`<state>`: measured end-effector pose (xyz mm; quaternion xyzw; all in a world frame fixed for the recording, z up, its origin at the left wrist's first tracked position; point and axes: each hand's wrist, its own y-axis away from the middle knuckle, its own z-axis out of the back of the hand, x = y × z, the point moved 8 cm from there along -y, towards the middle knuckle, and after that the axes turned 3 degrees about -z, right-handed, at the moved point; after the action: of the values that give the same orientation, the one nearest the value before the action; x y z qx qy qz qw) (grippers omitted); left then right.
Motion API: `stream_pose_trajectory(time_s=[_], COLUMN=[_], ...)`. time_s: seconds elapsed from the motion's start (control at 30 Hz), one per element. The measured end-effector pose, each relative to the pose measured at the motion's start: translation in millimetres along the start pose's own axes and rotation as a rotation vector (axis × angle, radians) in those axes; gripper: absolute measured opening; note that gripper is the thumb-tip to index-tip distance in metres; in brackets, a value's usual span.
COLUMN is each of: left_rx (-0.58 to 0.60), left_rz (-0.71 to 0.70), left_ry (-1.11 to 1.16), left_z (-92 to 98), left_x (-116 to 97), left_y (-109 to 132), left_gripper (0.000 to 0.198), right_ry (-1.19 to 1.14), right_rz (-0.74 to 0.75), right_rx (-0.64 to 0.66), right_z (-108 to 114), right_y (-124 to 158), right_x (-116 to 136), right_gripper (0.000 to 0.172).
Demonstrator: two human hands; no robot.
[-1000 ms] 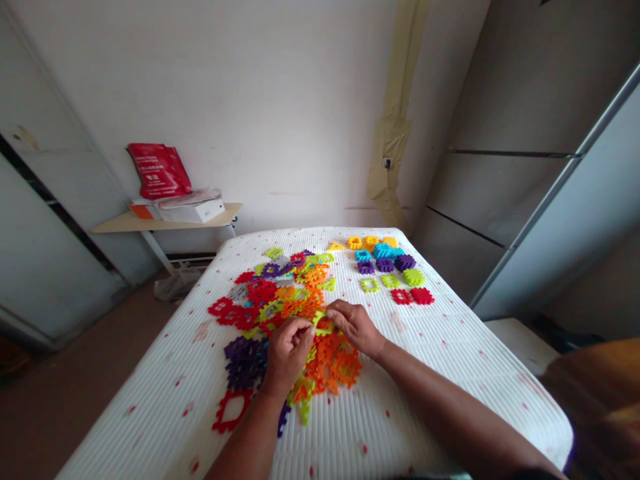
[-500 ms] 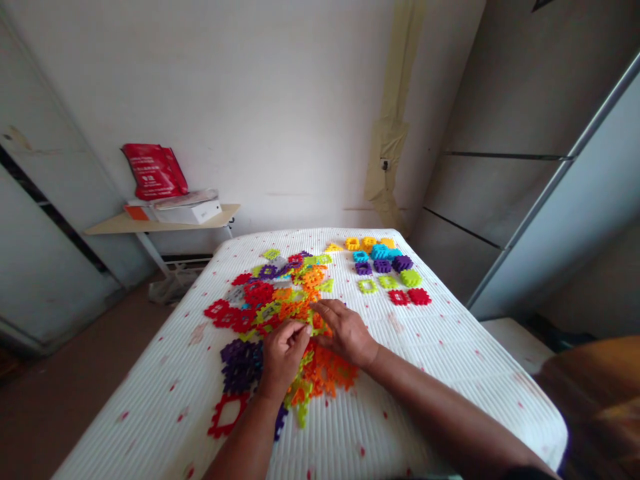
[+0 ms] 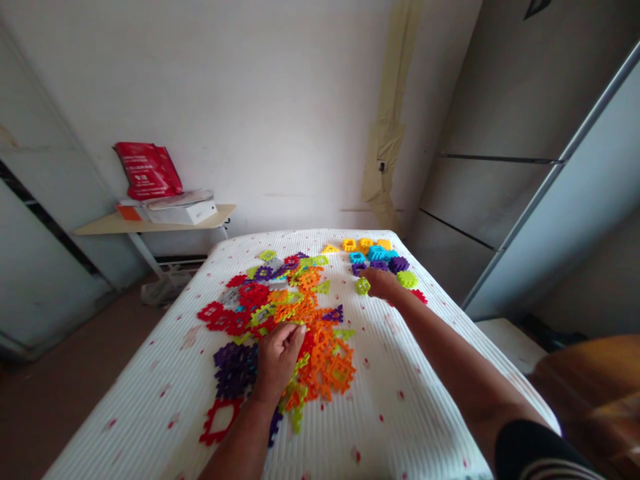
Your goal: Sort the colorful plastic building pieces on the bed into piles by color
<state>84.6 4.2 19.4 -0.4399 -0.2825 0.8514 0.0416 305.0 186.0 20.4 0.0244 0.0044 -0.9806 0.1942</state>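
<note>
My left hand (image 3: 279, 357) is closed over the near part of a loose heap of notched plastic interlocking tiles. Its thumb and finger are pinched together, and whatever may be between them is hidden. Beside it lie orange tiles (image 3: 330, 367) and a cluster of dark purple tiles (image 3: 235, 370). My right hand (image 3: 384, 283) reaches to the sorted tiles at the far right, its fingertips closed at the edge of a lime-green tile (image 3: 363, 287). It covers part of the lime-green and red rows.
Yellow (image 3: 349, 245), blue (image 3: 376, 253) and purple tile stacks (image 3: 399, 264) stand in rows at the far right, with a lime-green stack (image 3: 407, 279) nearer. A side table (image 3: 220, 217) at left bears a red bag (image 3: 147, 170) and a white box (image 3: 185, 212).
My right hand has moved from the heap, beside my left hand, forward and right to the sorted rows. My left hand stays over the heap. The view has shifted slightly.
</note>
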Motion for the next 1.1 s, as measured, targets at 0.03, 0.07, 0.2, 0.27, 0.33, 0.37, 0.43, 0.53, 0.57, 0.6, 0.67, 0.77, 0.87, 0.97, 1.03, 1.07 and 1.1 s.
stream_pose_trajectory(time_s=[0.03,0.07,0.2,0.27,0.33,0.37,0.43,0.53,0.57,0.6,0.67,0.77,0.87,0.97,1.03,1.07,1.1], left_rx=[0.005,0.009,0.015,0.02,0.021,0.018,0.008,0.003,0.005,0.006,0.008,0.007,0.004,0.0,-0.001,0.0,0.001], left_rz=[-0.001,-0.002,0.007,0.017,0.018,0.013,-0.001,-0.009,-0.005,-0.001,0.001,0.0,-0.003,-0.006,-0.003,-0.003,-0.004], left_ry=[0.0,-0.001,-0.007,-0.003,0.004,0.008,0.015,0.019,0.019,0.02,0.022,0.022,0.022,0.022,0.023,0.022,0.021], left_z=[-0.4,-0.9,-1.6,-2.3,-2.6,-2.5,-1.7,-0.9,-0.9,-0.9,-0.9,-1.1,-1.4,-1.3,-1.1,-1.0,-1.0], left_x=[-0.1,-0.2,1.7,3.4,4.4,4.4,3.8,2.6,2.4,2.2,1.4,1.1,2.0,2.2,2.0,1.8,1.5], left_y=[0.0,0.1,0.7,0.9,0.8,0.5,-0.1,-0.7,-0.7,-0.6,-0.3,0.1,0.2,0.0,-0.2,-0.2,-0.3], left_gripper=[0.031,0.031,0.031,0.031,0.032,0.032,0.031,0.03,0.03,0.03,0.03,0.03,0.031,0.033,0.032,0.031,0.031], right_ry=[0.005,0.009,0.024,0.03,0.034,0.035,0.035,0.031,0.031,0.032,0.034,0.038,0.047,0.062,0.074,0.08,0.087], right_rz=[0.005,0.012,0.033,0.038,0.047,0.051,0.058,0.07,0.073,0.076,0.077,0.075,0.069,0.062,0.058,0.056,0.052], right_rx=[0.014,0.03,0.105,0.142,0.172,0.184,0.202,0.216,0.221,0.224,0.228,0.222,0.222,0.221,0.217,0.214,0.209], right_z=[-2.8,-5.3,-12.9,-15.7,-18.1,-19.1,-20.5,-21.4,-21.7,-21.9,-22.5,-23.3,-24.6,-24.7,-23.2,-21.8,-19.9], right_y=[-2.8,-5.5,-15.8,-19.9,-22.9,-23.9,-25.2,-26.1,-26.4,-26.8,-27.8,-29.4,-30.0,-29.2,-27.7,-26.5,-24.8], right_x=[0.4,1.0,3.2,4.1,5.0,5.4,6.0,7.0,7.5,8.0,8.8,8.5,6.2,3.9,4.2,5.1,6.6], right_gripper=[0.058,0.058,0.059,0.06,0.061,0.062,0.063,0.065,0.065,0.065,0.063,0.063,0.063,0.061,0.06,0.059,0.058])
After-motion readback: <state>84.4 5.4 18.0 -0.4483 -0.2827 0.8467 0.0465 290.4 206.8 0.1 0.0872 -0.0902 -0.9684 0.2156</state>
